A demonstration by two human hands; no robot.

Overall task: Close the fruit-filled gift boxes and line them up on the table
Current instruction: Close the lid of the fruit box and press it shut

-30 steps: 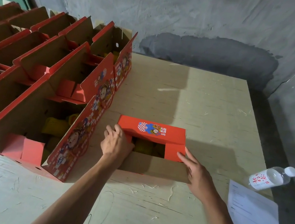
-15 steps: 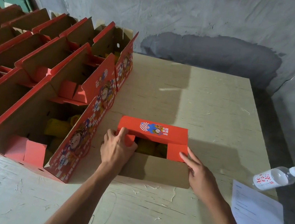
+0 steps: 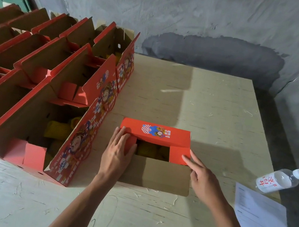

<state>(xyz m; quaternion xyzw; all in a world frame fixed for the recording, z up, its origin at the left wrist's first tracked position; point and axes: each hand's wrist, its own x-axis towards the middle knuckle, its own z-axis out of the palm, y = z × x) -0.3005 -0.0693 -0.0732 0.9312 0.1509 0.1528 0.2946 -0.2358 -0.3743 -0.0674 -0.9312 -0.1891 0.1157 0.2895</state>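
Between the earlier pictures and this one, the left hand (image 3: pixel 118 153) slid forward over the gift box (image 3: pixel 154 154) — from its near left corner onto the small red left side flap (image 3: pixel 129 144), where its straight fingers came to lie flat. The right hand (image 3: pixel 203 178) changed less: its fingertips (image 3: pixel 186 159) crept from the box's right edge onto the red right side flap (image 3: pixel 178 155). The brown near flap (image 3: pixel 156 174) and the red far flap (image 3: pixel 156 133) lay much as before.
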